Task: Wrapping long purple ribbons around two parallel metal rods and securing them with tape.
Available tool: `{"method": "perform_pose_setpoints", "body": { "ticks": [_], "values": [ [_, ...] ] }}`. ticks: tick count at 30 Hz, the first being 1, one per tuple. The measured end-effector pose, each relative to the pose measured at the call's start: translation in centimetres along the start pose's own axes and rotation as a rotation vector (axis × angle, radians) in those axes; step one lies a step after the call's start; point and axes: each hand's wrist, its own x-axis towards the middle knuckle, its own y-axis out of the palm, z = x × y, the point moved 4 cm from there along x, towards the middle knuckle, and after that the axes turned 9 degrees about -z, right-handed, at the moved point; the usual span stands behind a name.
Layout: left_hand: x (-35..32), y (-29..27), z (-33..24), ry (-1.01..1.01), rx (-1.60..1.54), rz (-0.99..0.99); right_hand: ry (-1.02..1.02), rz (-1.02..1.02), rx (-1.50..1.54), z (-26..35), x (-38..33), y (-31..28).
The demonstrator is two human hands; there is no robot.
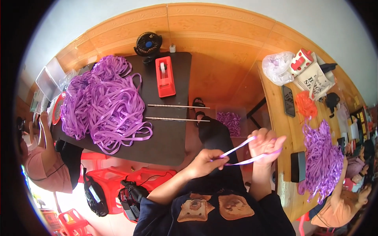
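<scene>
The left hand [210,161] pinches a purple ribbon [238,147], stretched to the right hand [264,147], set apart and loosely open. Beyond the left hand lie two thin sticks [173,119] and a red tape dispenser [165,80]; right of the right, a dark box [298,167].

**Wide fisheye view, cast downward from the head**

The scene is viewed from the wearer's head, steeply downward and forward. The shirt [215,218] is taken in close at lower centre, the left hand [208,161] and right hand [265,147] just above. Black table [169,139] and wooden table [283,133] are spanned at left and right; the wall [220,23] is reached along the top, its lines bowed.
</scene>
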Motion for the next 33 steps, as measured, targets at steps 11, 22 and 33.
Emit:
{"method": "perform_pose_setpoints", "body": {
  "ticks": [11,22,33],
  "values": [
    [-1.7,-2.5,1.5,-0.049,-0.184,-0.268,0.274,-0.646,-0.855,-0.1,-5.2,-16.2],
    [-1.6,-0.8,-3.4,0.287,0.596,-0.239,0.193,0.571,-1.372,-4.1,-1.7,1.3],
    [-2.7,-3.3,-0.7,-0.216,-0.278,-0.228,-0.407,0.596,-1.685,-3.7,-1.9,3.5]
  ]
}}
